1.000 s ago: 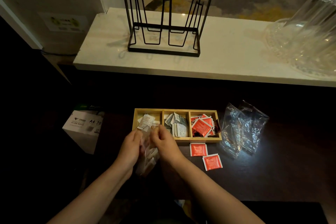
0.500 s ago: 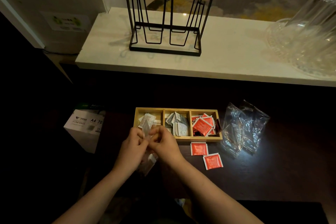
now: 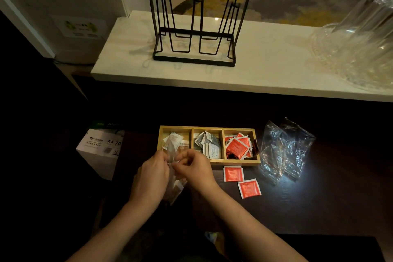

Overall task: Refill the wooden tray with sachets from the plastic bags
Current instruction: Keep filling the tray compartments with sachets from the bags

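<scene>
Two red sachets (image 3: 241,181) are lying below the three-compartment wooden tray (image 3: 209,162); left hand (image 3: 151,178) and right hand (image 3: 194,169) are pinching one plastic bag (image 3: 173,176) at center frame.

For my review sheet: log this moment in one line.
hands: left and right gripping plastic bag | tray: part-filled | two red sachets loose

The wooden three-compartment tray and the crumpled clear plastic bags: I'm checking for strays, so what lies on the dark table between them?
In the head view, nothing: only bare dark table separates the wooden three-compartment tray from the crumpled clear plastic bags.
</scene>
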Demonstrator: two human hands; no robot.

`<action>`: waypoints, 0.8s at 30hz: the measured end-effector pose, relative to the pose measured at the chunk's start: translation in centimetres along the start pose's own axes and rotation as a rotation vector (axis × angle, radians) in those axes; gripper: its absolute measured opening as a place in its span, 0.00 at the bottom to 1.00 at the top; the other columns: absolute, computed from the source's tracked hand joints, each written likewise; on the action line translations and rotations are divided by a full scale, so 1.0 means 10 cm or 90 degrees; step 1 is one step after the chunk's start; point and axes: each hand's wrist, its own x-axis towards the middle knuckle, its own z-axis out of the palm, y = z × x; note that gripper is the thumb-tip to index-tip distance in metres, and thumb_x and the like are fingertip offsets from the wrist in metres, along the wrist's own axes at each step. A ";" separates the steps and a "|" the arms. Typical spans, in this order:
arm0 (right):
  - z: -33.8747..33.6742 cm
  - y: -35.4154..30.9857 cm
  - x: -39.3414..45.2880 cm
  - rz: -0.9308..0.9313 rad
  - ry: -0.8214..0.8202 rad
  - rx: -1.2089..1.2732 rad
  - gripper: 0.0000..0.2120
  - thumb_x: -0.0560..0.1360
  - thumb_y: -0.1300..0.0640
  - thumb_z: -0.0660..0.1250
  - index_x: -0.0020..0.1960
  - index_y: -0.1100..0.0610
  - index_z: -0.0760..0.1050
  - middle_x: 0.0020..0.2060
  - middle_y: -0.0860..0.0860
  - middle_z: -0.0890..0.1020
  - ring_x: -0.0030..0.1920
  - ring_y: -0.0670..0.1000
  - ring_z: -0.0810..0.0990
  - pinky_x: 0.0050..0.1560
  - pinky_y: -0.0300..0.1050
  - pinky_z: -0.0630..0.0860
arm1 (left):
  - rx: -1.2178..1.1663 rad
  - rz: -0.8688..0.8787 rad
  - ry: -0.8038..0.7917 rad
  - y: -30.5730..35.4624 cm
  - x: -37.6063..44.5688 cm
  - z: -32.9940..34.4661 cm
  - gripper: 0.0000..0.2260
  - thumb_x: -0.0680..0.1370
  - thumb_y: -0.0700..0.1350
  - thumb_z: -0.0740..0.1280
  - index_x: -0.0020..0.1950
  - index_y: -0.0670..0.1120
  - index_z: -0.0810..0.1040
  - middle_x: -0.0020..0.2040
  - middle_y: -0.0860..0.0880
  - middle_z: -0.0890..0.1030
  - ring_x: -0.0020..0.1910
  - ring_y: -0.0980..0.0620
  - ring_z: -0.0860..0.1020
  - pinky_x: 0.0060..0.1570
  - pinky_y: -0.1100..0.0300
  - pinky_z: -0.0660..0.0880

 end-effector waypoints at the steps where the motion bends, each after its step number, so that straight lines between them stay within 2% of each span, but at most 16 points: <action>1: -0.01 0.00 0.00 0.008 0.004 0.002 0.09 0.71 0.63 0.71 0.40 0.52 0.75 0.36 0.54 0.81 0.36 0.50 0.82 0.39 0.41 0.82 | -0.018 -0.003 0.003 -0.02 0.02 -0.01 0.07 0.79 0.43 0.60 0.55 0.47 0.75 0.47 0.49 0.81 0.38 0.56 0.74 0.30 0.65 0.66; 4: -0.08 -0.03 0.02 0.035 0.006 0.037 0.08 0.72 0.64 0.71 0.40 0.53 0.75 0.36 0.55 0.81 0.34 0.51 0.82 0.39 0.44 0.82 | -0.126 -0.009 -0.023 -0.07 0.06 -0.05 0.04 0.79 0.44 0.62 0.49 0.46 0.76 0.43 0.49 0.80 0.34 0.53 0.79 0.31 0.59 0.78; 7: -0.08 -0.09 0.00 0.029 -0.023 0.011 0.06 0.72 0.63 0.71 0.43 0.54 0.76 0.42 0.59 0.83 0.43 0.57 0.84 0.48 0.51 0.82 | -0.245 -0.069 -0.102 0.01 0.06 -0.02 0.08 0.79 0.51 0.60 0.47 0.48 0.74 0.38 0.51 0.79 0.32 0.56 0.80 0.27 0.65 0.75; 9: -0.03 -0.13 -0.01 0.025 -0.032 -0.034 0.06 0.72 0.64 0.70 0.42 0.54 0.77 0.44 0.60 0.83 0.46 0.57 0.83 0.50 0.53 0.81 | -0.206 -0.064 -0.112 0.06 0.04 0.04 0.08 0.80 0.53 0.58 0.45 0.50 0.72 0.36 0.52 0.78 0.33 0.58 0.78 0.26 0.69 0.68; 11: -0.02 -0.15 -0.03 0.035 -0.038 -0.025 0.07 0.72 0.65 0.70 0.41 0.54 0.78 0.43 0.61 0.83 0.45 0.57 0.83 0.50 0.52 0.81 | -0.170 -0.060 -0.077 0.07 0.01 0.07 0.08 0.81 0.49 0.57 0.44 0.50 0.70 0.36 0.53 0.76 0.32 0.59 0.75 0.24 0.69 0.65; 14: -0.04 -0.17 -0.06 0.081 -0.075 0.115 0.03 0.71 0.68 0.70 0.44 0.63 0.78 0.37 0.56 0.81 0.36 0.50 0.82 0.43 0.40 0.82 | -0.128 -0.049 -0.029 0.00 -0.01 0.08 0.08 0.81 0.44 0.57 0.44 0.47 0.71 0.34 0.54 0.73 0.31 0.60 0.72 0.24 0.68 0.62; 16: -0.05 -0.17 -0.05 0.097 -0.077 0.135 0.05 0.71 0.69 0.70 0.46 0.67 0.78 0.35 0.54 0.80 0.34 0.47 0.81 0.39 0.35 0.80 | -0.084 -0.027 -0.021 -0.03 0.00 0.08 0.06 0.80 0.42 0.59 0.45 0.47 0.73 0.36 0.54 0.74 0.31 0.60 0.72 0.25 0.68 0.61; 18: -0.05 -0.19 -0.04 0.103 -0.062 0.103 0.03 0.70 0.69 0.71 0.43 0.64 0.79 0.35 0.53 0.81 0.35 0.48 0.81 0.42 0.38 0.81 | -0.063 -0.014 -0.026 -0.06 0.01 0.05 0.08 0.80 0.40 0.59 0.54 0.44 0.77 0.44 0.49 0.79 0.38 0.55 0.77 0.31 0.67 0.67; 20: -0.09 -0.19 -0.01 0.101 -0.033 0.039 0.07 0.71 0.68 0.70 0.39 0.58 0.78 0.35 0.51 0.81 0.36 0.48 0.82 0.44 0.41 0.82 | -0.053 -0.012 -0.032 -0.13 0.06 -0.02 0.13 0.79 0.38 0.59 0.61 0.44 0.76 0.53 0.45 0.80 0.46 0.48 0.79 0.39 0.58 0.78; 22: -0.18 -0.17 0.02 0.090 0.009 -0.043 0.08 0.71 0.68 0.70 0.38 0.56 0.78 0.36 0.50 0.81 0.36 0.47 0.81 0.42 0.37 0.81 | -0.032 -0.012 -0.037 -0.25 0.13 -0.12 0.14 0.78 0.36 0.60 0.62 0.45 0.77 0.52 0.44 0.80 0.43 0.46 0.80 0.41 0.52 0.80; 24: -0.29 -0.16 0.03 0.074 0.034 -0.114 0.07 0.70 0.68 0.69 0.40 0.57 0.78 0.37 0.50 0.81 0.40 0.49 0.82 0.45 0.42 0.82 | -0.014 -0.031 -0.059 -0.35 0.19 -0.19 0.15 0.77 0.34 0.62 0.61 0.46 0.78 0.48 0.47 0.78 0.36 0.49 0.79 0.36 0.55 0.80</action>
